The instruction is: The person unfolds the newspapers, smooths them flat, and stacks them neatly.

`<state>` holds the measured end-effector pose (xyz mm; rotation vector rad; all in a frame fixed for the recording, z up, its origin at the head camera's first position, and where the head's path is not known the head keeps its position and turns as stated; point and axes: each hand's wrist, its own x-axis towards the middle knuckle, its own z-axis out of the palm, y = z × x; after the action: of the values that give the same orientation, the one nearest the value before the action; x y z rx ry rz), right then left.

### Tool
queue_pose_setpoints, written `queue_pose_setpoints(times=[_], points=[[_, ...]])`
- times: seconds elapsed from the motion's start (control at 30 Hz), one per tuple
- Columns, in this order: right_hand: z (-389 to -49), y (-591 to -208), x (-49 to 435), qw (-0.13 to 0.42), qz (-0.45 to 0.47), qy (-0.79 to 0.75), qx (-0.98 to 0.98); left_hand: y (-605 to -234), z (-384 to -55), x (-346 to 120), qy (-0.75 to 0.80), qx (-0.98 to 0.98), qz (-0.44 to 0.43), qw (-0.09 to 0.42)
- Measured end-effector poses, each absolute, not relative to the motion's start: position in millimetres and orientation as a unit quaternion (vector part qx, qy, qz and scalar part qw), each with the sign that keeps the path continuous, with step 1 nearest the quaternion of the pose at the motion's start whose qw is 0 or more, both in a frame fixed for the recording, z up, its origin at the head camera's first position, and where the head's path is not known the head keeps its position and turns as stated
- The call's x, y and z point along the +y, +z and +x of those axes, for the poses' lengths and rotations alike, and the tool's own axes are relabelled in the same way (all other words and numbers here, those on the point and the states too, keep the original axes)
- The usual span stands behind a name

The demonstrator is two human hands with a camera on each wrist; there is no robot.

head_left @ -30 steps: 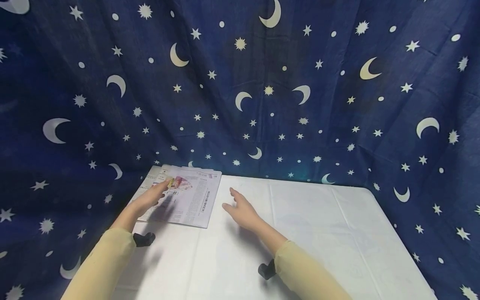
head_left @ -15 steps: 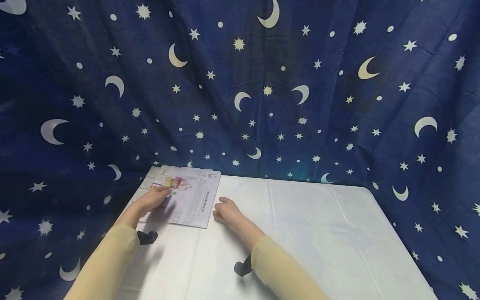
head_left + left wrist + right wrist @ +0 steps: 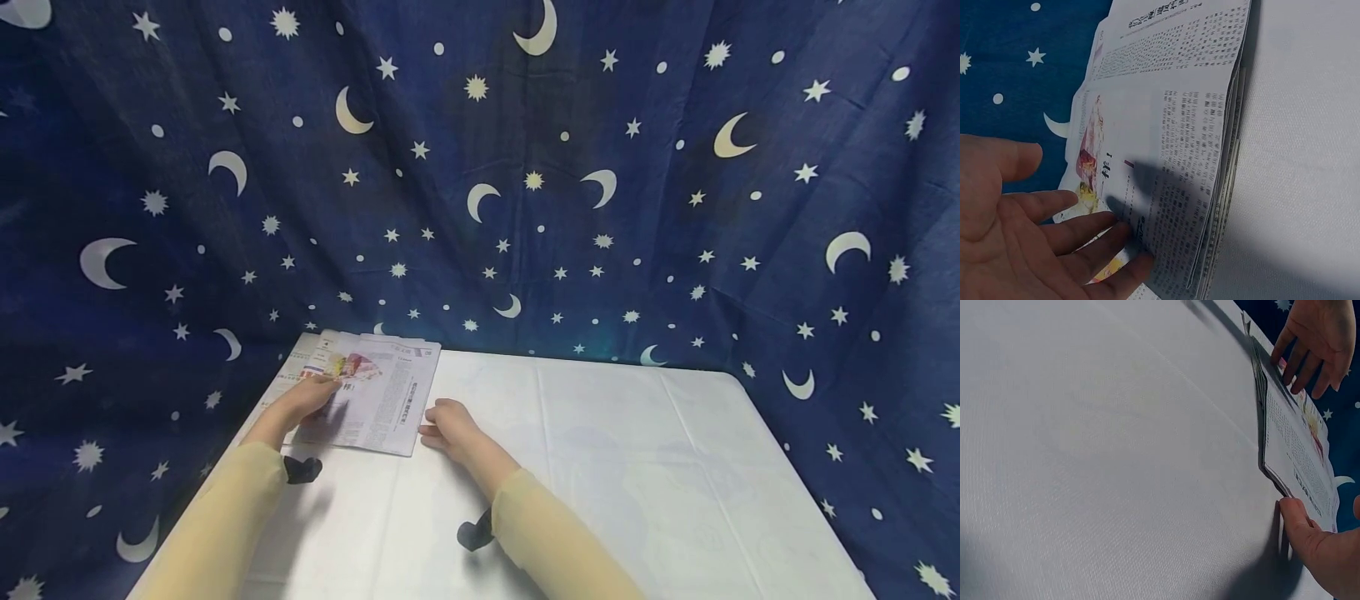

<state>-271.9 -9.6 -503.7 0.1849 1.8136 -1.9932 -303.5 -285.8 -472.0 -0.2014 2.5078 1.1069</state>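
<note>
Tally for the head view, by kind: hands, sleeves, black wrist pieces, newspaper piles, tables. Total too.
Hands: 2 (left hand, right hand)
Sleeves: 2 (left sleeve, right sleeve)
Black wrist pieces: 2
Newspaper pile: 1, sheets not countable
Table: 1
Total: 8

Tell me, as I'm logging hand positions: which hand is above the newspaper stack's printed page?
The left hand, above the newspaper stack; the right hand is at the stack's right edge.
</note>
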Motion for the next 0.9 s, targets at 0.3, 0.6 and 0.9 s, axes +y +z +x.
queue_pose_setpoints(times=[0.3, 0.6, 0.9], points=[[-274.6, -505.1, -11.5, 0.221, 0.106, -0.751, 0.613, -474.4, -307.0, -284.2, 0.438, 0.876, -0.119, 0.161], [-273.1, -510.9, -11.1, 0.196, 0.106, -0.718, 0.659, -486.7, -308.1, -283.8, 0.419, 0.886, -0.145, 0.134], [-272.9, -512.5, -8.0, 0.192, 0.067, -0.689, 0.695, -483.0, -305.4, -275.7, 0.444, 0.872, -0.145, 0.146]])
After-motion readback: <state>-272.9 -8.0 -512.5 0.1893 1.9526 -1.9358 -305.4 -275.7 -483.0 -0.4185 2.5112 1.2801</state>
